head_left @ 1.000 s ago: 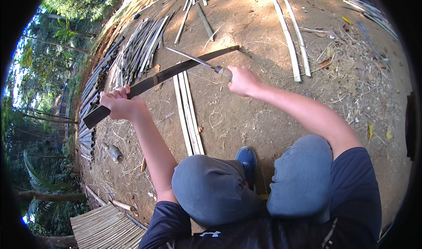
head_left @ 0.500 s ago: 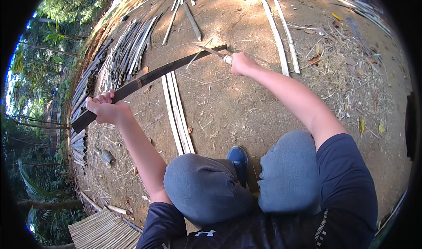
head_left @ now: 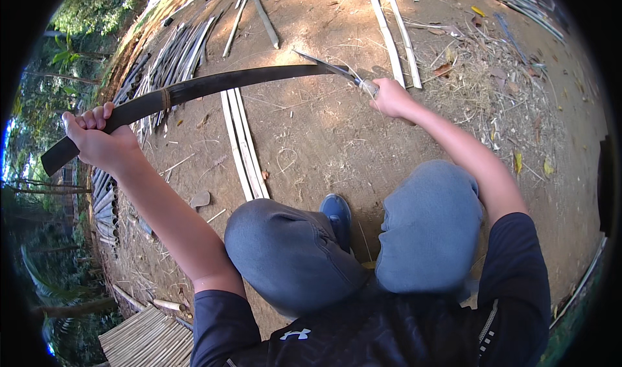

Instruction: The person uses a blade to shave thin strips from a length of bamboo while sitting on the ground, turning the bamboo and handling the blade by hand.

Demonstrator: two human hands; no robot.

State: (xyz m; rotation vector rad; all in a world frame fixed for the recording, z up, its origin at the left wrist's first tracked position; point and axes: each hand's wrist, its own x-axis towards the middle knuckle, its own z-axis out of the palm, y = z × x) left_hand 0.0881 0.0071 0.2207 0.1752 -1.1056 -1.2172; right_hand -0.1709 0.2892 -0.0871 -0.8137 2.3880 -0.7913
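Observation:
My left hand (head_left: pixel 107 143) is closed round the near-left end of a long, dark split bamboo strip (head_left: pixel 217 85), with a pale ring at one joint. The strip slants up and away to the right, raised off the ground. In my right hand (head_left: pixel 392 99) is a knife (head_left: pixel 322 63) with a light handle, my fingers wrapped round it. Its blade crosses the strip's far right end; whether the edge bites into it I cannot tell. A thin curled sliver shows near the blade.
Pale split strips (head_left: pixel 243 143) lie on the dirt ahead of my knees, with another pair (head_left: pixel 387 36) farther right. Dark bamboo lengths (head_left: pixel 178 56) are piled at the left. Dry shavings (head_left: pixel 463 85) litter the right side. A slatted bamboo mat (head_left: pixel 149 338) is at lower left.
My left hand has moved left and up, bringing the strip along. My right hand and the knife have shifted right, to the strip's far end. The view has shifted slightly.

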